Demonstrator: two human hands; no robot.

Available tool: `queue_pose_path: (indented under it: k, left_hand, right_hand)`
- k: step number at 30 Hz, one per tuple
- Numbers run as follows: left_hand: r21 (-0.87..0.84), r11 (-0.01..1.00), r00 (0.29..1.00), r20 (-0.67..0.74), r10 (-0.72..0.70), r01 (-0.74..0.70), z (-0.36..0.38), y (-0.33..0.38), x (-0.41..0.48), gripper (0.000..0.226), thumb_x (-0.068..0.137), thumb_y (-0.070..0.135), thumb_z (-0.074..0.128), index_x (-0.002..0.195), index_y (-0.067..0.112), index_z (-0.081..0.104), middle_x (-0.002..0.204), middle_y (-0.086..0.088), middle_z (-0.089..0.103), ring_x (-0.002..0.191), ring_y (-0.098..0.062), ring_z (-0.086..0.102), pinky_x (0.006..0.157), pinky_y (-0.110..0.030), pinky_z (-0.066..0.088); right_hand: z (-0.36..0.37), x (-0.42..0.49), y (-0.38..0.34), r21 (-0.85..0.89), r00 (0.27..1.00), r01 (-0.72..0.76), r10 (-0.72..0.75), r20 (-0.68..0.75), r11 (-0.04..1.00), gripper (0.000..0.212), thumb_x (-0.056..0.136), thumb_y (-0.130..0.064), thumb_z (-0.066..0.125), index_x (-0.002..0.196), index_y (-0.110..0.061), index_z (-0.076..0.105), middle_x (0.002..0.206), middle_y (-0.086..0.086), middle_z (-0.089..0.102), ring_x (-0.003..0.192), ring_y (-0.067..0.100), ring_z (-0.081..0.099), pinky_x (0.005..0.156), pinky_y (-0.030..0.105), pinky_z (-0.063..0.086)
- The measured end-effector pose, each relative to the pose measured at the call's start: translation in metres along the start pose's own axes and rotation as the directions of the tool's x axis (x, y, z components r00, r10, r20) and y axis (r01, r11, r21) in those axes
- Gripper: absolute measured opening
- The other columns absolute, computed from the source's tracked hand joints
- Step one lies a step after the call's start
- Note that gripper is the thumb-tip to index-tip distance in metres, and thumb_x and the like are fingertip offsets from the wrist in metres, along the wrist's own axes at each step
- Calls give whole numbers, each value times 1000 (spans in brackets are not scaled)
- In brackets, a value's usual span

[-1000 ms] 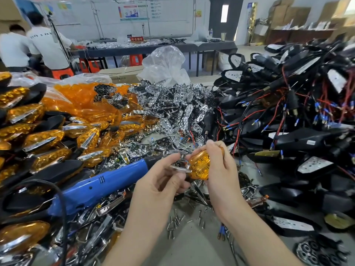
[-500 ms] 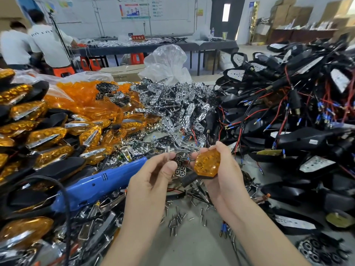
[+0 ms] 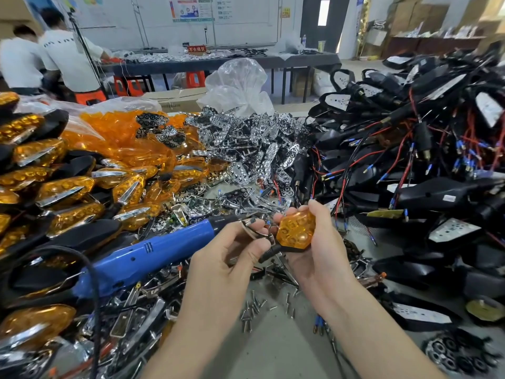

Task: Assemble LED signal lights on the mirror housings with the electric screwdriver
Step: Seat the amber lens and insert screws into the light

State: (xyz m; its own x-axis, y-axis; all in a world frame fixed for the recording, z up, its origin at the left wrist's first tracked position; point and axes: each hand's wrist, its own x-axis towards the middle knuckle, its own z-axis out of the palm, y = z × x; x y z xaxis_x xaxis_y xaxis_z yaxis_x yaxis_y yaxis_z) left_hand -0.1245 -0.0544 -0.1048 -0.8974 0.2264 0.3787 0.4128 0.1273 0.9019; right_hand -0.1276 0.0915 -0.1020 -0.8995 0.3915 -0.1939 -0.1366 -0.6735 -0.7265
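My right hand (image 3: 318, 250) grips a black mirror housing with an amber lens (image 3: 296, 229) on it, held above the table's middle. My left hand (image 3: 226, 255) pinches a small chrome trim piece (image 3: 254, 228) right beside the lens's left edge. The blue electric screwdriver (image 3: 142, 255) lies on the parts pile to the left of my left hand, its tip pointing toward the chrome piece and its black cord (image 3: 94, 310) looping down to the left. Loose screws (image 3: 257, 307) lie on the grey table between my forearms.
Finished amber-lensed housings (image 3: 65, 187) are stacked at the left. Chrome reflectors (image 3: 257, 149) are heaped at the centre back beside a clear plastic bag (image 3: 240, 83). Black wired housings (image 3: 423, 160) fill the right. Two people (image 3: 54, 50) work at a far table.
My left hand has brought the chrome piece closer to the amber lens, and my right hand has turned the housing slightly. The screwdriver has not moved.
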Motion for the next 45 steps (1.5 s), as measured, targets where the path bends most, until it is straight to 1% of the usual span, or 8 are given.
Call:
queue_pose_path:
  k: [5, 11, 14, 18, 24, 33, 41, 45]
  left_hand:
    - [-17, 1000, 1000, 4, 11, -11, 1, 1, -1, 15, 85, 37, 71, 99, 39, 70, 99, 20, 74, 96, 1, 69, 82, -12, 51]
    - [208, 967, 989, 48, 138, -145, 2, 4, -3, 16, 95, 39, 63, 110, 37, 68, 97, 19, 67, 95, -2, 65, 77, -11, 47]
    - [309, 928, 978, 43, 205, -208, 4, 3, -5, 25, 99, 34, 55, 118, 23, 67, 96, 17, 56, 91, -3, 59, 73, -7, 41]
    - [357, 899, 967, 51, 251, -252, 8, 0, -7, 36, 102, 26, 50, 135, 16, 59, 101, 19, 50, 93, 0, 56, 76, -4, 38]
    - [433, 852, 954, 85, 287, -295, 5, -6, -8, 45, 105, 39, 38, 149, 32, 43, 98, 15, 42, 86, -5, 52, 69, -12, 41]
    - [501, 819, 959, 107, 262, -280, 3, 0, -8, 45, 104, 49, 37, 148, 42, 42, 93, 14, 38, 79, -9, 51, 60, -22, 42]
    - [525, 806, 962, 129, 242, -274, 2, 1, -8, 43, 104, 50, 35, 148, 48, 39, 94, 14, 40, 79, -10, 52, 59, -26, 44]
    - [511, 820, 966, 118, 230, -257, 3, 2, -8, 44, 104, 50, 35, 147, 46, 41, 92, 14, 41, 78, -11, 51, 60, -23, 41]
  right_hand:
    - [2, -4, -2, -39, 995, 87, -85, 47, 995, 53, 105, -30, 53, 56, -26, 74, 72, 1, 70, 73, 19, 74, 65, 32, 61]
    - [4, -7, -1, -60, 994, 89, -84, 76, 994, 52, 105, -29, 52, 59, -26, 74, 72, 2, 71, 73, 19, 73, 70, 35, 59]
    - [5, -8, 2, -127, 993, 106, -97, 72, 986, 36, 106, -28, 51, 77, -16, 69, 73, 3, 71, 69, 17, 72, 58, 28, 57]
    - [6, -11, 5, -243, 984, 170, -153, 88, 955, 28, 106, -31, 51, 87, -12, 62, 78, 1, 72, 71, 14, 70, 63, 29, 55]
    - [7, -16, 9, -358, 970, 236, -195, 147, 903, 42, 103, -51, 50, 71, -30, 67, 78, 0, 69, 72, 16, 63, 74, 39, 49]
    - [5, -12, 16, -417, 965, 261, -226, 132, 871, 54, 88, -72, 46, 84, -22, 67, 82, 5, 69, 79, 16, 63, 85, 47, 52]
    - [1, -11, 18, -485, 958, 285, -224, 181, 827, 67, 71, -92, 39, 85, -33, 69, 92, 0, 76, 87, 13, 71, 87, 37, 54]
    - [0, -11, 18, -513, 952, 304, -233, 199, 803, 70, 73, -91, 37, 86, -28, 67, 84, -8, 72, 78, 3, 67, 76, 22, 52]
